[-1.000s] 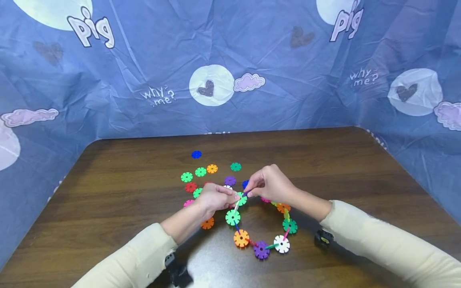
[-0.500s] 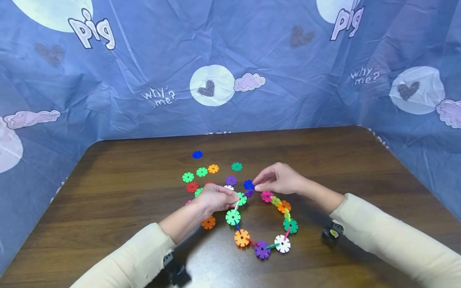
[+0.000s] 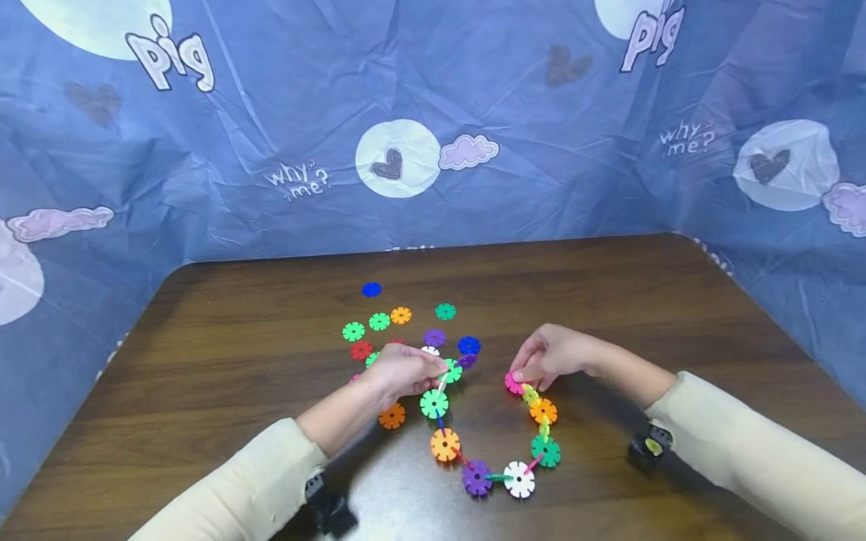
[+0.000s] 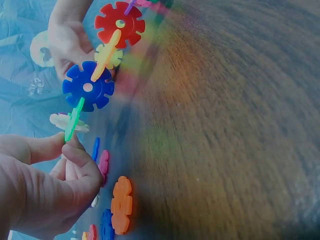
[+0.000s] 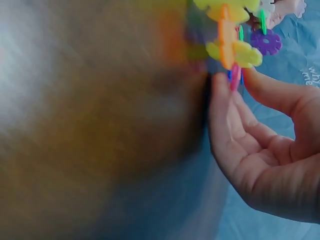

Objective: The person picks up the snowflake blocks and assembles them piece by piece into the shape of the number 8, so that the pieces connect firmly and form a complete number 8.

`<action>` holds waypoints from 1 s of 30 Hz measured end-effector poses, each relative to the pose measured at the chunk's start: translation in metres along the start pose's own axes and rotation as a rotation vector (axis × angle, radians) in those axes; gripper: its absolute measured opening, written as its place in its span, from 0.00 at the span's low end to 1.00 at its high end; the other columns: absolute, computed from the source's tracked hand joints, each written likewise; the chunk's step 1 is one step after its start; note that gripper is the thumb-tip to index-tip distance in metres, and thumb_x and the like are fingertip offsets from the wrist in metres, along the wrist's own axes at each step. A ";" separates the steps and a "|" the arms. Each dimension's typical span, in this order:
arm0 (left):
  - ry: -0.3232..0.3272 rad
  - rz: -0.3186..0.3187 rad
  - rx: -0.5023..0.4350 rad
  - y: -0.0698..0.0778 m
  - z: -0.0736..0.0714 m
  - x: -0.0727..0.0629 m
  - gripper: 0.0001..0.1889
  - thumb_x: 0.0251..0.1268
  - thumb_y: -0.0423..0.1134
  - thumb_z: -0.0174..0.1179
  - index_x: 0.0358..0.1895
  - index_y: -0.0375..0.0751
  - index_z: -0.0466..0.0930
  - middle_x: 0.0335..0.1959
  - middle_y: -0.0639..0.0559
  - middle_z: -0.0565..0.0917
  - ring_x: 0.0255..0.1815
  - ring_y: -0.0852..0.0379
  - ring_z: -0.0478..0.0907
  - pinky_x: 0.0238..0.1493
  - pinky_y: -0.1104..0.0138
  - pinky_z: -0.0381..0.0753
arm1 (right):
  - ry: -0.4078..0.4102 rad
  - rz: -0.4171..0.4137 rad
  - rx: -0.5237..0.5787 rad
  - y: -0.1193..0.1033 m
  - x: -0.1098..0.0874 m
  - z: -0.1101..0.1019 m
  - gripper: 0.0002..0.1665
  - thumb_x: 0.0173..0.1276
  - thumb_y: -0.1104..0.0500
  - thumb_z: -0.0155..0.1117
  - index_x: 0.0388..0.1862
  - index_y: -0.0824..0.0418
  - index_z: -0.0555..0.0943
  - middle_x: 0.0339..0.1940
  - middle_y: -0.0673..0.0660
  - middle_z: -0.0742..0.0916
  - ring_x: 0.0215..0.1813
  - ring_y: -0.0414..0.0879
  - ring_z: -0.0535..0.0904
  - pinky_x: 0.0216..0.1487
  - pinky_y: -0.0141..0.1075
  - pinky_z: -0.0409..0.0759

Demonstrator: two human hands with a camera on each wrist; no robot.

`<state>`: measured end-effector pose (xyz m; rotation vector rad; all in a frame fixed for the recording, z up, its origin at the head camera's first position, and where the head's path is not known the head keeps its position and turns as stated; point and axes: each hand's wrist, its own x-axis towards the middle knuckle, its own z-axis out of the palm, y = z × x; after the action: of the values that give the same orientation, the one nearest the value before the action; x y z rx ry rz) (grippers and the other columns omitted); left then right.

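Pinching a light-green disc (image 3: 453,370), the left hand (image 3: 406,370) is holding the far left end of the disc chain (image 3: 445,445), a purple disc (image 3: 467,361) jutting right, while the right hand (image 3: 551,353) is clamping its grip on the pink disc (image 3: 514,383) opposite. Between them the chain is curving nearward over the desk (image 3: 271,300), loose discs (image 3: 379,321) lying far left. Closing the gap is seemingly the step in hand, the next move probably calling for aligning purple and pink slots.

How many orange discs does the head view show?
4: one orange disc in the chain's left side, another in its right, a third loose beyond the left hand, a fourth on its near side. The hand may hide more.
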<state>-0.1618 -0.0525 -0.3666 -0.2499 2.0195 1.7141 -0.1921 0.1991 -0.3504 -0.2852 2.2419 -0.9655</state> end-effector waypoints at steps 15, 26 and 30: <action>-0.036 -0.001 0.030 0.010 -0.004 0.005 0.10 0.62 0.29 0.60 0.44 0.26 0.82 0.17 0.57 0.80 0.21 0.65 0.75 0.29 0.75 0.75 | 0.037 -0.035 0.267 -0.016 0.011 -0.004 0.18 0.66 0.61 0.65 0.50 0.74 0.81 0.28 0.47 0.89 0.30 0.36 0.80 0.39 0.29 0.85; -0.043 0.010 0.086 0.025 -0.004 0.006 0.09 0.61 0.30 0.61 0.42 0.28 0.84 0.18 0.57 0.79 0.22 0.64 0.72 0.28 0.75 0.75 | 0.091 -0.037 0.231 -0.031 0.018 -0.008 0.18 0.64 0.60 0.67 0.47 0.71 0.83 0.29 0.47 0.90 0.32 0.35 0.82 0.42 0.32 0.85; -0.017 0.020 0.138 0.031 -0.003 0.007 0.09 0.61 0.32 0.62 0.42 0.31 0.85 0.19 0.58 0.78 0.22 0.64 0.70 0.27 0.75 0.72 | 0.125 -0.036 0.221 -0.036 0.019 -0.006 0.18 0.63 0.60 0.68 0.47 0.71 0.84 0.27 0.46 0.89 0.32 0.36 0.81 0.41 0.31 0.85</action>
<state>-0.1815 -0.0482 -0.3423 -0.1693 2.1231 1.5741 -0.2122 0.1694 -0.3314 -0.1709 2.2219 -1.2706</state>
